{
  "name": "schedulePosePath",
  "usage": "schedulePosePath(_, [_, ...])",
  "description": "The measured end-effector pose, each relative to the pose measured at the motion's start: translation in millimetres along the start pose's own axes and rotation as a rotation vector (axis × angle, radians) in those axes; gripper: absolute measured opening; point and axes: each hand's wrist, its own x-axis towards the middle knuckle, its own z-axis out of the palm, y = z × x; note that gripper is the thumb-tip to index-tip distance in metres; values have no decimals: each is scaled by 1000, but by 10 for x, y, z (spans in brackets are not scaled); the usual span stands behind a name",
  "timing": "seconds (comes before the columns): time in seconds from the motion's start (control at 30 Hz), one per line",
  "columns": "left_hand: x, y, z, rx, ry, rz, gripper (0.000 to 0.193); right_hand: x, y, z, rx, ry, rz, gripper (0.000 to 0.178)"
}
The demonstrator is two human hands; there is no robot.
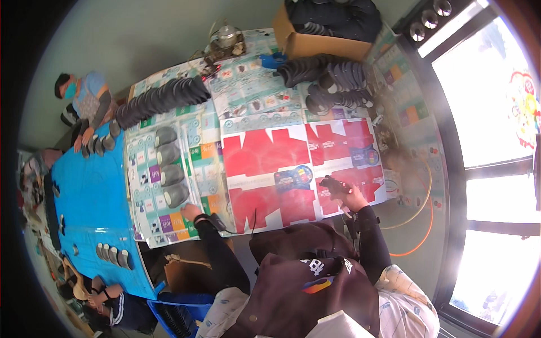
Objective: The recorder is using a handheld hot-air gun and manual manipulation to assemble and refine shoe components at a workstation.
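My right hand (353,198) is closed around a black spray gun (335,185), held above the red-and-white printed sheet (270,183). My left hand (192,212) is at the near left of the table, its fingers drawn together; whether anything is in them is hidden. Just beyond it, a column of several dark grey curved pads (174,195) with pale ends lies on printed paper. The lowest pad is closest to my left fingers.
A long row of stacked dark pads (163,102) spans the far left, with more piles (341,76) under a cardboard box (293,44). A blue-covered table (90,186) adjoins on the left; two people sit there. An orange hose (431,225) loops at right. A blue crate (169,315) stands below.
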Motion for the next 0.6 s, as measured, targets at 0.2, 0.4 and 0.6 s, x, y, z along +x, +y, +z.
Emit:
schedulePosePath(0.2, [-2565,2513,408,-482,-869,346,44,260,302,-565,145,5,62,38])
schedulePosePath(0.4, [-3786,4619,1093,-22,-482,1366,61,388,800,-1106,311,31,22,42])
schedulePosePath(0.6, [-4019,5326,1849,295,-317,1643,16,133,1321,-1540,308,152,12,38])
